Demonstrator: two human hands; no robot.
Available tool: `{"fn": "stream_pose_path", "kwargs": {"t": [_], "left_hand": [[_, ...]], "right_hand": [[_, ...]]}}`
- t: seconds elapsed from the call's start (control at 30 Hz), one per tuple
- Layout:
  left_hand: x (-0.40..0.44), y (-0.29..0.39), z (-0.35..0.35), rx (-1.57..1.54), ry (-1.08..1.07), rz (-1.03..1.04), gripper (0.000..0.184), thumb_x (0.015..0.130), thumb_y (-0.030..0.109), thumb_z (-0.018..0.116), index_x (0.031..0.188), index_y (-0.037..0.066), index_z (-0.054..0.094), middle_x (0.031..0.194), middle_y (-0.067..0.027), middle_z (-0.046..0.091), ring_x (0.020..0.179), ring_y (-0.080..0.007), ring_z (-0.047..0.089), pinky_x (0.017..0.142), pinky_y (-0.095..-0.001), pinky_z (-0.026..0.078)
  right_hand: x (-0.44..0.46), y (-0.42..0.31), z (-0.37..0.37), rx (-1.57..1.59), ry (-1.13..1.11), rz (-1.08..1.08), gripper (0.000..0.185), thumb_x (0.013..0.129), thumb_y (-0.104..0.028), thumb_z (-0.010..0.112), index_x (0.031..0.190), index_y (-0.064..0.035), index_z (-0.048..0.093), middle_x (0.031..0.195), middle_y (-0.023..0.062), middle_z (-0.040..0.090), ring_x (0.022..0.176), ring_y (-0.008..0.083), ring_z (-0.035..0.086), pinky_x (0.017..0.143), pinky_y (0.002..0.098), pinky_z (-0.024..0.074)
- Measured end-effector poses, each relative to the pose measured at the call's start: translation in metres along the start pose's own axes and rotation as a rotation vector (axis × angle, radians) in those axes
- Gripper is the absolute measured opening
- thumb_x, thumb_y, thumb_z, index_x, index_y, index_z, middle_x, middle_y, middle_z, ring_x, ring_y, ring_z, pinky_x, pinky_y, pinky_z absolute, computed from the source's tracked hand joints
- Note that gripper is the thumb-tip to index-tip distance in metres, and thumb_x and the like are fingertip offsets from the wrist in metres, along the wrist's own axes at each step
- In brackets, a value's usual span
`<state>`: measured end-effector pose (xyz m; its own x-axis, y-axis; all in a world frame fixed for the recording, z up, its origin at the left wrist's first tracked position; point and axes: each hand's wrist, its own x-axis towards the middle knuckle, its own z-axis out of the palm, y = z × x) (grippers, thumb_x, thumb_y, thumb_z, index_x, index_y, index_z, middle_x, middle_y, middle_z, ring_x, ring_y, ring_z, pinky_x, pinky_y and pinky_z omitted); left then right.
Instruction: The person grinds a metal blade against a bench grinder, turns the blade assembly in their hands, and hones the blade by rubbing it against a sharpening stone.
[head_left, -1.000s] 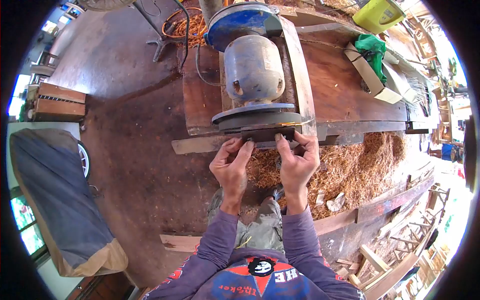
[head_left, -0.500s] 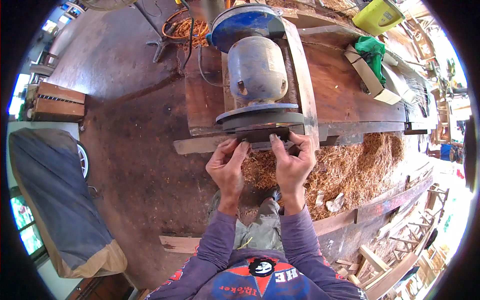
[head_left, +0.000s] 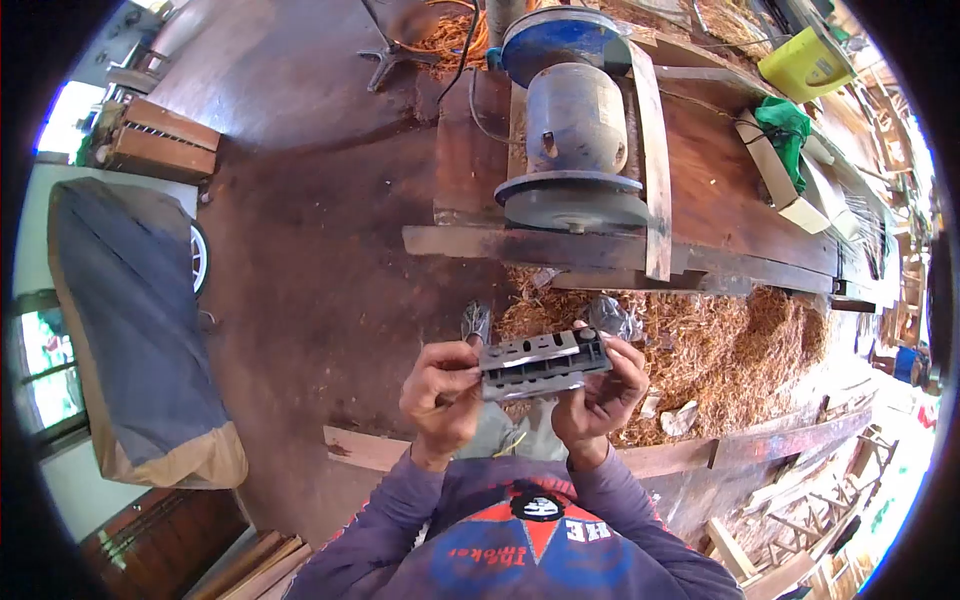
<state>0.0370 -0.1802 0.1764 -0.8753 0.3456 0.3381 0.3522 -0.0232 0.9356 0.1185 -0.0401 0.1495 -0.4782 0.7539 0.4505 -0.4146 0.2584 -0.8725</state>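
Observation:
A flat metal piece with slots and a dark ribbed inner side (head_left: pixel 545 364) is held level in front of my body. My left hand (head_left: pixel 440 398) pinches its left end, thumb and fingers pressed together. Its right end sits between the thumb and fingers of my right hand (head_left: pixel 603 396). Beyond the hands stands a bench grinder (head_left: pixel 577 118) with a grey wheel (head_left: pixel 575 208) on its near side; the piece is apart from that wheel.
The grinder stands on a wooden bench (head_left: pixel 715 185). Wood shavings (head_left: pixel 720 345) cover the floor at the right. A covered object (head_left: pixel 140 330) stands at the left. A cardboard box (head_left: pixel 785 180) with green cloth and a yellow-green container (head_left: pixel 808 65) are at the upper right.
Both hands have drawn the piece back from the wheel toward my body and tilted it, so its slotted, ribbed side shows. The view has shifted, and the grinder appears farther right and higher.

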Motion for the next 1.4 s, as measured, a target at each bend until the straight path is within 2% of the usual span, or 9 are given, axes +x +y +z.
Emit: {"fn": "stream_pose_path", "kwargs": {"t": [0.1,0.17,0.23,0.3,0.33,0.43,0.73,0.9,1.4], "left_hand": [[-0.007,0.036,0.004,0.022,-0.007,0.115,0.017,0.084,-0.006,0.071,0.085,0.004,0.057,0.104,-0.0197,0.064,0.089,-0.0250,0.068,0.076,-0.0346,0.056],[-0.010,0.055,0.010,0.003,-0.032,0.202,0.017,0.086,-0.003,0.072,0.087,0.005,0.057,0.101,-0.0185,0.061,0.092,-0.0331,0.071,0.078,-0.0404,0.060],[-0.015,0.071,0.015,0.017,-0.071,0.233,0.019,0.085,-0.005,0.072,0.087,0.005,0.057,0.100,-0.0181,0.061,0.091,-0.0343,0.072,0.078,-0.0414,0.061],[-0.019,0.083,0.023,0.012,-0.113,0.267,0.021,0.082,-0.006,0.075,0.087,0.005,0.058,0.098,-0.0173,0.060,0.089,-0.0368,0.072,0.077,-0.0435,0.062],[-0.020,0.087,0.028,-0.005,-0.125,0.273,0.021,0.082,-0.006,0.075,0.087,0.005,0.058,0.098,-0.0173,0.060,0.089,-0.0368,0.072,0.077,-0.0435,0.062],[-0.025,0.098,0.044,-0.041,-0.154,0.304,0.022,0.081,-0.006,0.076,0.088,0.004,0.058,0.096,-0.0165,0.060,0.088,-0.0357,0.072,0.076,-0.0446,0.063],[-0.033,0.116,0.067,-0.046,-0.231,0.404,0.024,0.079,-0.007,0.078,0.086,0.004,0.058,0.094,-0.0150,0.059,0.082,-0.0325,0.071,0.073,-0.0449,0.063],[-0.039,0.121,0.073,-0.069,-0.254,0.415,0.029,0.075,-0.008,0.081,0.087,0.004,0.057,0.094,-0.0136,0.059,0.081,-0.0329,0.070,0.072,-0.0428,0.063],[-0.053,0.126,0.081,-0.106,-0.284,0.382,0.030,0.077,-0.003,0.083,0.088,0.004,0.055,0.095,-0.0134,0.057,0.084,-0.0316,0.069,0.073,-0.0442,0.063]], "right_hand": [[0.000,-0.026,-0.005,0.108,0.036,0.052,0.046,0.091,-0.011,0.071,0.127,-0.0008,0.043,0.125,0.0222,0.051,0.119,0.0388,0.059,0.104,0.0545,0.0492],[0.001,-0.039,-0.011,0.143,0.048,0.080,0.046,0.092,-0.014,0.071,0.126,-0.0011,0.043,0.126,0.0224,0.052,0.118,0.0391,0.060,0.104,0.0539,0.0490],[0.000,-0.047,-0.021,0.220,0.067,0.144,0.046,0.093,-0.019,0.071,0.127,-0.0019,0.044,0.131,0.0226,0.052,0.120,0.0407,0.059,0.105,0.0532,0.0481],[0.001,-0.054,-0.026,0.305,0.091,0.133,0.042,0.094,-0.013,0.067,0.126,-0.0006,0.043,0.131,0.0241,0.052,0.120,0.0395,0.060,0.104,0.0509,0.0491],[0.001,-0.056,-0.029,0.393,0.109,0.133,0.038,0.096,-0.006,0.064,0.126,0.0006,0.042,0.131,0.0257,0.052,0.119,0.0384,0.060,0.103,0.0486,0.0501],[-0.003,-0.064,-0.046,0.348,0.142,0.208,0.036,0.097,-0.012,0.066,0.123,0.0012,0.044,0.131,0.0252,0.054,0.118,0.0369,0.062,0.102,0.0451,0.0502],[-0.005,-0.081,-0.071,0.501,0.197,0.315,0.033,0.095,0.000,0.061,0.123,-0.0012,0.045,0.133,0.0223,0.055,0.121,0.0343,0.060,0.103,0.0446,0.0495],[-0.004,-0.088,-0.078,0.594,0.180,0.294,0.035,0.094,0.001,0.062,0.125,-0.0006,0.045,0.132,0.0225,0.056,0.122,0.0336,0.060,0.101,0.0434,0.0515],[-0.006,-0.092,-0.094,0.572,0.152,0.287,0.034,0.095,-0.001,0.063,0.124,0.0003,0.046,0.132,0.0221,0.058,0.120,0.0316,0.062,0.099,0.0422,0.0532]]}}
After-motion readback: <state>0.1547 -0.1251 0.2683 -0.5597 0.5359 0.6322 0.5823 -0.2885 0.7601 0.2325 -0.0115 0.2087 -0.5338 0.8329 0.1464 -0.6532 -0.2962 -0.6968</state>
